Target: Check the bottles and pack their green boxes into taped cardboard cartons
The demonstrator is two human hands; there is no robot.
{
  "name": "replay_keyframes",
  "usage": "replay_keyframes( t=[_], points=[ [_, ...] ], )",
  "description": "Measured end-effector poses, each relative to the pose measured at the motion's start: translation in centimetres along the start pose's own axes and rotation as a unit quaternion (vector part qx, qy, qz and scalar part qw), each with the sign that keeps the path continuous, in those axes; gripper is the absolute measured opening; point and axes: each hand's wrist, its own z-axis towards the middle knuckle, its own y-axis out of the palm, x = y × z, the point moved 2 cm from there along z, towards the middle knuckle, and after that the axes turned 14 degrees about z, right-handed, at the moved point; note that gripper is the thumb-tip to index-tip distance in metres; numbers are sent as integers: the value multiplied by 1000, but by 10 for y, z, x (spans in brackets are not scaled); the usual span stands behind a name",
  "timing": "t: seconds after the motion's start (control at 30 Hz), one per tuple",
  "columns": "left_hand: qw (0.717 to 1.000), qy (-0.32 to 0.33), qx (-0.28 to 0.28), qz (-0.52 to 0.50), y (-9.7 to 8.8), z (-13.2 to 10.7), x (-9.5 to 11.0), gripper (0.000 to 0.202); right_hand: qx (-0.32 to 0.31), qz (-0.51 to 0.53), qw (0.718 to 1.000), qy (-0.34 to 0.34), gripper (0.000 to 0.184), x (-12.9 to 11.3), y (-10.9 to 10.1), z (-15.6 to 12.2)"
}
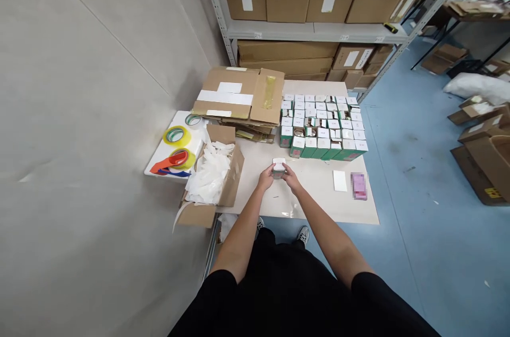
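A small white-topped green carton (279, 166) stands near the front middle of the table (255, 193). My left hand (266, 176) grips its left side, and my right hand (291, 177) holds the right side. Just beyond it, several similar green and white cartons (322, 127) are packed in rows, some with their top flaps raised. To the right of my hands lie a white card (340, 180) and a blurred pink item (359, 186). What is inside the held carton cannot be seen.
At left, an open cardboard box (236, 177) holds crumpled white paper (211, 172). Beside it, tape rolls (176, 136) and an orange tape dispenser (169, 161) lie on a white surface. Flattened cardboard (231, 87) is stacked behind. A metal shelf (279, 30) with boxes borders the far side.
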Motion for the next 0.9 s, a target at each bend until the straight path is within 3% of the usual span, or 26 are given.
replay_keyframes(
  t=[0.13, 0.23, 0.4, 0.53, 0.67, 0.8, 0.9],
  points=[
    [999, 19, 29, 15, -47, 29, -2, 68, -9, -17, 1000, -15, 83, -8, 46, 37],
    [997, -2, 31, 68, -77, 43, -6, 66, -16, -41, 999, -1, 82, -6, 75, 55],
    [989, -44, 7, 144, -102, 46, -9, 69, 5, -139, 990, 3, 75, 4, 99, 59],
    [986, -37, 12, 161, -112, 37, 1, 74, 18, -177, 984, -29, 78, -6, 107, 52],
    [987, 66, 74, 123, -131, 20, 24, 65, 11, -168, 976, -135, 75, -35, 118, 35],
    [977, 114, 177, 31, -168, -7, 45, 58, -27, -177, 959, -218, 67, -63, 143, 11],
    [965, 132, 228, -4, -204, -33, 55, 56, -75, -214, 939, -260, 58, -75, 178, -4]
  ],
)
